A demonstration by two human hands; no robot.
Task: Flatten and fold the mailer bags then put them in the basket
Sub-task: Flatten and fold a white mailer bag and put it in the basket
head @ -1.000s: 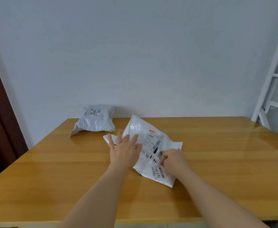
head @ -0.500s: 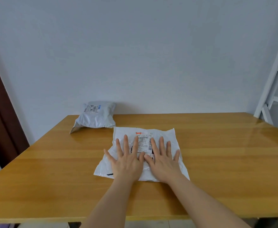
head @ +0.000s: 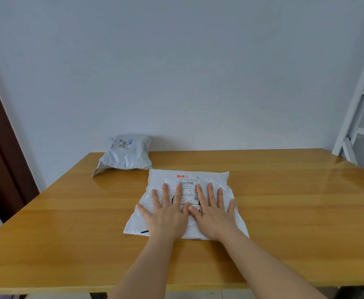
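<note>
My left hand [head: 166,214] and my right hand [head: 214,213] lie flat, side by side, in the middle of the frame, fingers straight and spread, palms pressed down on a white mailer bag [head: 215,179] that lies flat on the wooden table [head: 295,212]. My thumbs touch in the middle. Between my fingers shows the bag's shipping label [head: 187,183] (barcode and an orange strip at its top). A black mark sits near the bag's lower left corner. Up and left of it, near the table's far edge against the pale wall, lies a second mailer bag [head: 126,156], grey and puffed. A white ladder-like frame [head: 357,93] stands at the right edge, and a dark brown door frame [head: 2,152] at the left edge.
</note>
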